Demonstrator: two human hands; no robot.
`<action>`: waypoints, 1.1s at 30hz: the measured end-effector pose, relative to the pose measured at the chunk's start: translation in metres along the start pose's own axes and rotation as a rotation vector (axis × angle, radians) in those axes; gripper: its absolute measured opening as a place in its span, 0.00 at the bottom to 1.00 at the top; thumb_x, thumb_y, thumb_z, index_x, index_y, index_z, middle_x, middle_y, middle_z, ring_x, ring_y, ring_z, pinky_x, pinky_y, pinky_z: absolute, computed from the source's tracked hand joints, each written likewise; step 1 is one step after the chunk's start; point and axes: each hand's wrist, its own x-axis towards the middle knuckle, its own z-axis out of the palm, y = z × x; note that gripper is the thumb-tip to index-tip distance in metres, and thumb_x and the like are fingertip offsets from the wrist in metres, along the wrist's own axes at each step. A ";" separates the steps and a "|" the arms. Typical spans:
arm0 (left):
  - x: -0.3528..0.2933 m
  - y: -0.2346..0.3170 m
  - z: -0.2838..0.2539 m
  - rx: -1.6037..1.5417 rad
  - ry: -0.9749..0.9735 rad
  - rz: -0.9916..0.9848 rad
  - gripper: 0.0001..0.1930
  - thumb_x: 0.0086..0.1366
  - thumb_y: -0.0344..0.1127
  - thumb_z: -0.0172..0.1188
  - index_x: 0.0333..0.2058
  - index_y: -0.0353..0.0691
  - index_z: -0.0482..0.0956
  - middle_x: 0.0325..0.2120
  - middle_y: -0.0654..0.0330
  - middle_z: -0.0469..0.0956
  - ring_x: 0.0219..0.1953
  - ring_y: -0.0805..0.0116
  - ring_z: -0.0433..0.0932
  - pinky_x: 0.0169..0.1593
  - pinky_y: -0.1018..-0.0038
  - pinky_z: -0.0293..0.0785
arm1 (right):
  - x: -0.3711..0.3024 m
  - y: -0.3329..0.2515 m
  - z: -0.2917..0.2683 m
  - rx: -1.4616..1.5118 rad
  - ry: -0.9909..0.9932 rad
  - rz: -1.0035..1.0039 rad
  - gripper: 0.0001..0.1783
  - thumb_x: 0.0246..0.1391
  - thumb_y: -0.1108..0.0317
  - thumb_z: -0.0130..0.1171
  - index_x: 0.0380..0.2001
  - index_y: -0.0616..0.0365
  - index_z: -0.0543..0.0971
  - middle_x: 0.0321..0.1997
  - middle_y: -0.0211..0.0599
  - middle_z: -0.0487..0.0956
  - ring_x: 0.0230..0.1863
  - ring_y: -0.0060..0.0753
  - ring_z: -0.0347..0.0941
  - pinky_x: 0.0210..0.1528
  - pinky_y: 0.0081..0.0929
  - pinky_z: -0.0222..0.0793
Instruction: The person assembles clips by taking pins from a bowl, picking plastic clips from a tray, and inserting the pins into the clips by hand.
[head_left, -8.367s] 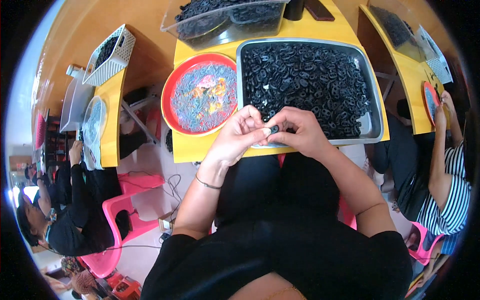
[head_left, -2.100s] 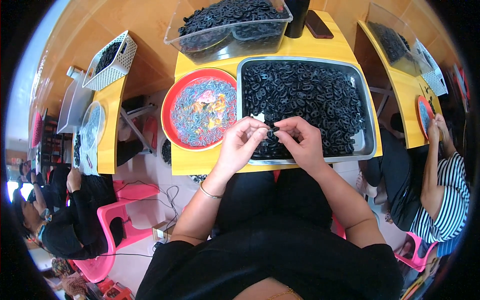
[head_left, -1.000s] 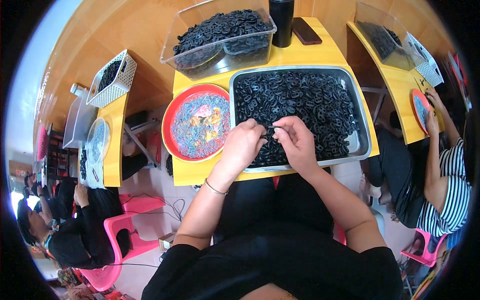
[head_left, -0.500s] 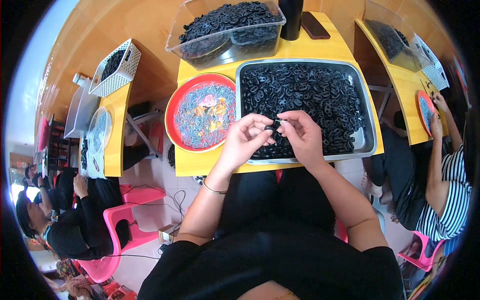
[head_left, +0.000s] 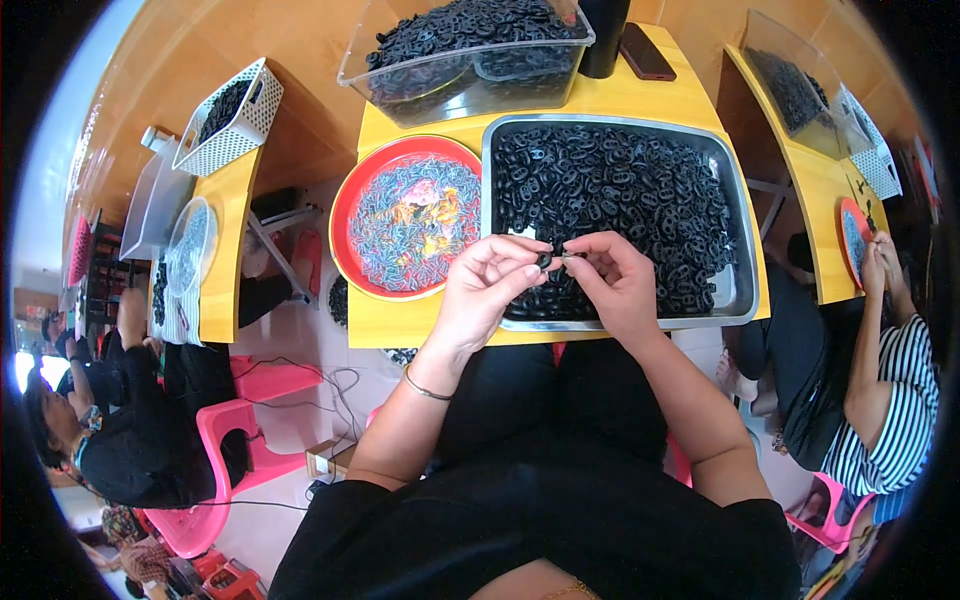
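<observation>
A small black piece [head_left: 543, 261] is up in the air over the near edge of the metal tray [head_left: 741, 291], pinched at the fingertips of the left hand [head_left: 480, 288], whose thumb and forefinger are closed on it. The right hand [head_left: 624, 286] is just beside it, thumb and forefinger drawn almost together at the tips; whether they grip anything is too small to tell. For such fine work, the left pinch probably ought to stay steady and leave the side toward the right hand uncovered, with the right fingertips coming in straight and pressing lightly. The piece shows a rounded outline toward the camera; fingers cover the rest, so its long axis cannot be told. Beyond, oblong black pieces [head_left: 610, 190] fill most of the tray, pointing every way. Left of it on the yellow bench [head_left: 400, 327] sits a red round dish [head_left: 343, 230] of slender, clear-looking bits.
</observation>
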 end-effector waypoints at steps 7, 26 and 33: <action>0.000 0.000 -0.003 0.052 0.054 -0.052 0.11 0.56 0.18 0.55 0.39 0.32 0.72 0.36 0.52 0.76 0.41 0.62 0.78 0.43 0.74 0.77 | 0.000 -0.001 0.000 0.060 -0.002 0.018 0.08 0.50 0.79 0.55 0.36 0.63 0.74 0.34 0.32 0.75 0.34 0.19 0.74 0.37 0.15 0.69; 0.000 -0.002 0.000 0.002 0.092 -0.040 0.09 0.60 0.20 0.51 0.40 0.30 0.70 0.36 0.53 0.74 0.41 0.62 0.77 0.45 0.72 0.77 | 0.001 -0.003 0.001 0.002 -0.010 0.033 0.08 0.51 0.80 0.53 0.36 0.64 0.75 0.35 0.33 0.72 0.34 0.20 0.74 0.36 0.15 0.69; 0.000 -0.004 -0.001 0.096 0.076 -0.020 0.12 0.59 0.19 0.52 0.42 0.33 0.69 0.38 0.58 0.73 0.39 0.69 0.76 0.45 0.72 0.76 | 0.001 -0.004 0.002 0.037 -0.016 0.002 0.08 0.50 0.80 0.53 0.36 0.64 0.75 0.35 0.34 0.72 0.35 0.21 0.74 0.37 0.15 0.70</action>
